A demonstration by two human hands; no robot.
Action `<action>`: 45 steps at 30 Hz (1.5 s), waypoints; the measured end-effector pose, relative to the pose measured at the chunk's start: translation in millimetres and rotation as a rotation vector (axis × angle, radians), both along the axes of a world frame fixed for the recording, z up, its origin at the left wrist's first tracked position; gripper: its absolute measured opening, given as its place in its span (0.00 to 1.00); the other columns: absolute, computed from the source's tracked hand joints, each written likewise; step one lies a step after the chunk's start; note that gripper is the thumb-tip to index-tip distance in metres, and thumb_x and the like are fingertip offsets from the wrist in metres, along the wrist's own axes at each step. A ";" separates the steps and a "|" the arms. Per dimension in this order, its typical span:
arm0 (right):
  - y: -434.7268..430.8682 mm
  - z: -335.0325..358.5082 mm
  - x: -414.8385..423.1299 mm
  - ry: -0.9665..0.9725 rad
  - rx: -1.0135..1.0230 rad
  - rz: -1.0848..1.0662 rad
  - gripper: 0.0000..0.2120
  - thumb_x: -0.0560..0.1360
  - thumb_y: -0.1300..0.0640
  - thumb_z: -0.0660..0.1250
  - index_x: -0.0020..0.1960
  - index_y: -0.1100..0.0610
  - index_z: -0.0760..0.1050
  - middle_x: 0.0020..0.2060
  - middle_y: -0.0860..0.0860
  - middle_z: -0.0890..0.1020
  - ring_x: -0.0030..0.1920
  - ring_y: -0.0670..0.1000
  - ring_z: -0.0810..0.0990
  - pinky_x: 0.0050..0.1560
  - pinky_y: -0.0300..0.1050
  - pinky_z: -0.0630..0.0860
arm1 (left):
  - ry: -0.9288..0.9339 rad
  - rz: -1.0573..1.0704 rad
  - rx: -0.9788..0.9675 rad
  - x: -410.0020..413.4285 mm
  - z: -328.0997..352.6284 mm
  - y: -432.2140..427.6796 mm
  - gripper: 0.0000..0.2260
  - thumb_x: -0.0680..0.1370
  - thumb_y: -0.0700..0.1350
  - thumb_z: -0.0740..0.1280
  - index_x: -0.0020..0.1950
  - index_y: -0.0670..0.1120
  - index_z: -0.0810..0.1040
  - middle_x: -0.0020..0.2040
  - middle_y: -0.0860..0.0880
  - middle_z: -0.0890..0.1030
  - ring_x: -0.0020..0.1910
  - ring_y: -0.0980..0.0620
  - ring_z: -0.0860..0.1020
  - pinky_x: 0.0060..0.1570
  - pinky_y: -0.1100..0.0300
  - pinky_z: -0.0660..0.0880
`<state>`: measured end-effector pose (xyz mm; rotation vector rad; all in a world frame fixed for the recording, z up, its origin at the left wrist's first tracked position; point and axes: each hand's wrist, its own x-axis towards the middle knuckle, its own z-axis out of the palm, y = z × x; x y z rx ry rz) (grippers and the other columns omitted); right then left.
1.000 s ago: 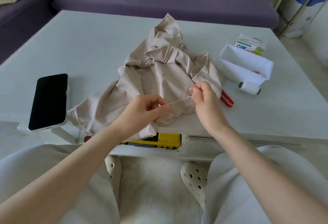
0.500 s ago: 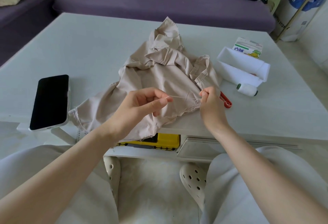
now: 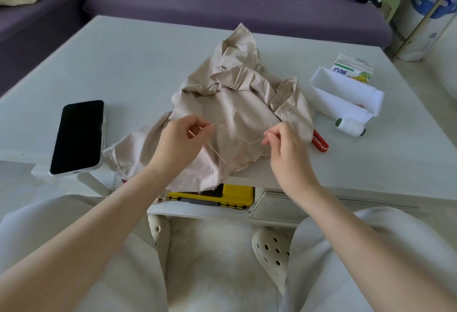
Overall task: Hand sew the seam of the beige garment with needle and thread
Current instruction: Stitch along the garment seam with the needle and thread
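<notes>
Thread [image 3: 243, 139] sags between left hand [image 3: 183, 138] and right hand [image 3: 284, 146], each grip pinching it above beige garment [image 3: 235, 103], likely to avoid tangles.

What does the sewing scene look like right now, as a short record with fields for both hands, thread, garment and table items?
left hand: pinches thread
right hand: pinches thread's other end; needle too small to confirm
thread: slack curve between hands
beige garment: crumpled on table, hem over near edge
nearby: phone left; spool and red tool right
</notes>
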<state>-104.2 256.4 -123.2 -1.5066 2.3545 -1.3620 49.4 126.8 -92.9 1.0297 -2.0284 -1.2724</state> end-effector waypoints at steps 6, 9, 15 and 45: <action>3.9 7.2 19.3 -0.063 0.082 0.277 0.07 0.81 0.60 0.52 0.51 0.55 0.68 0.30 0.43 0.68 0.31 0.45 0.69 0.32 0.40 0.66 | 0.105 -0.024 0.174 -2.2 0.1 1.3 0.06 0.79 0.41 0.64 0.44 0.46 0.79 0.30 0.50 0.82 0.34 0.55 0.79 0.43 0.61 0.78; 3.0 5.9 21.3 -0.099 0.141 0.378 0.06 0.77 0.66 0.60 0.50 0.56 0.68 0.30 0.42 0.68 0.33 0.43 0.70 0.36 0.34 0.65 | 0.156 -0.019 0.230 -2.7 0.4 0.8 0.07 0.80 0.39 0.62 0.44 0.44 0.78 0.34 0.51 0.83 0.34 0.57 0.80 0.37 0.66 0.77; 1.4 -0.3 22.2 -0.091 0.220 0.389 0.08 0.73 0.63 0.70 0.50 0.57 0.74 0.44 0.44 0.77 0.45 0.40 0.77 0.48 0.35 0.74 | 0.139 -0.027 0.237 -3.5 -3.3 2.5 0.06 0.79 0.40 0.63 0.44 0.42 0.78 0.34 0.52 0.82 0.32 0.56 0.78 0.34 0.67 0.73; -12.7 16.5 3.2 -0.249 0.130 0.050 0.07 0.75 0.57 0.69 0.41 0.56 0.72 0.20 0.44 0.63 0.25 0.45 0.64 0.29 0.34 0.64 | -0.215 -0.176 -0.706 -6.1 -16.0 27.9 0.06 0.72 0.39 0.62 0.45 0.44 0.78 0.40 0.50 0.77 0.32 0.50 0.73 0.23 0.61 0.65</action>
